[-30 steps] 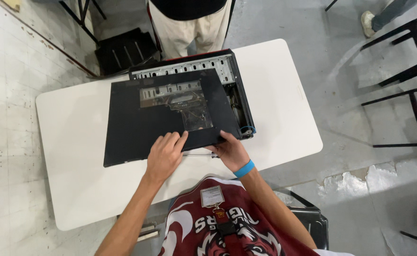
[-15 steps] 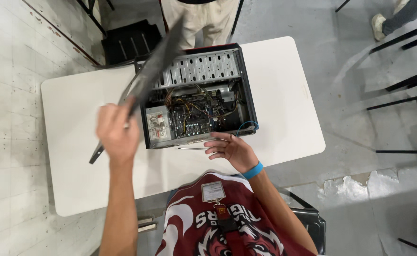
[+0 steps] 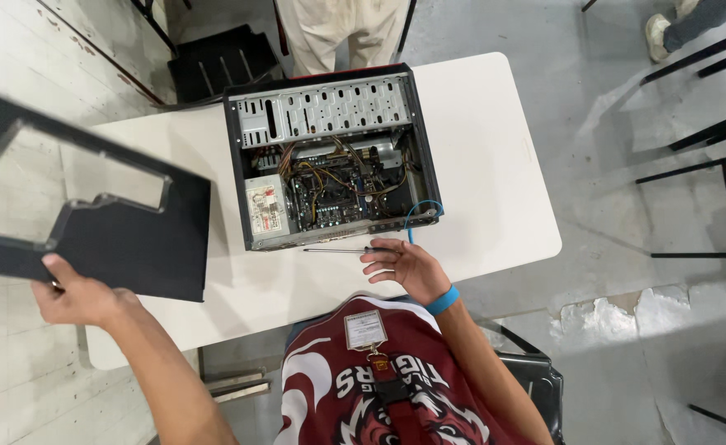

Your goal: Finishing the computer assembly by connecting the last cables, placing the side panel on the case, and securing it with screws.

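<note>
The side panel (image 3: 124, 235) is already off the computer case (image 3: 330, 156) and held at nine o'clock by the left hand (image 3: 78, 297), fingers closed on its edge. The right hand (image 3: 400, 265), fingers loosely spread, rests on the counter (image 3: 495, 165) at the screwdriver (image 3: 338, 250). The panel is not yet set down.

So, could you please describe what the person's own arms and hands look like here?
Both forearms are bare, with no sleeves reaching them. The right hand has a bright blue wristband at the wrist. The left hand shows no glove, band or watch.
</note>
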